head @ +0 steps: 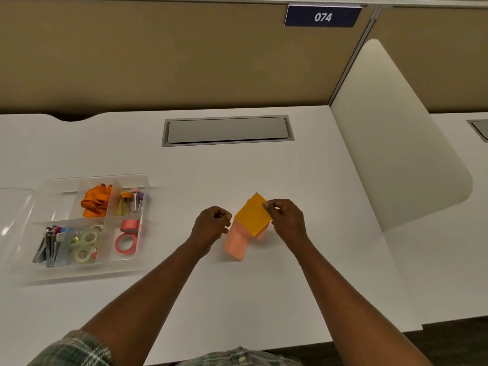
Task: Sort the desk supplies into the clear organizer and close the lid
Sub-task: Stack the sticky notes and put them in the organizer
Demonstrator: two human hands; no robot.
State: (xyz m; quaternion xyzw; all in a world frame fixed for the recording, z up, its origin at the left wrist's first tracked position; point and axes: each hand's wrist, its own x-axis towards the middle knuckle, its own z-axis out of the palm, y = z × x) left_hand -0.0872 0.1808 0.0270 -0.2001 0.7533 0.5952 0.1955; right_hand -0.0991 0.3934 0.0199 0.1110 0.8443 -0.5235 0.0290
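My right hand (286,220) pinches an orange sticky-note pad (253,216) at its right corner, held tilted just above the desk. Under and beside it lies a pink sticky-note pad (235,245). My left hand (212,225) is curled at the pink pad's upper left edge, touching it; whether it grips the pad is unclear. The clear organizer (52,272) sits at the left with its lid (13,207) open to the left. Its compartments hold orange rubber bands (96,200), small vials (132,202), pink tape rolls (126,239), clear tape rolls (85,245) and binder clips (48,247).
A white desk (264,299) with a grey cable hatch (227,130) at the back. A white divider panel (396,143) rises at the right. A tan partition with a "074" sign (322,16) stands behind. The desk's front edge is near my body.
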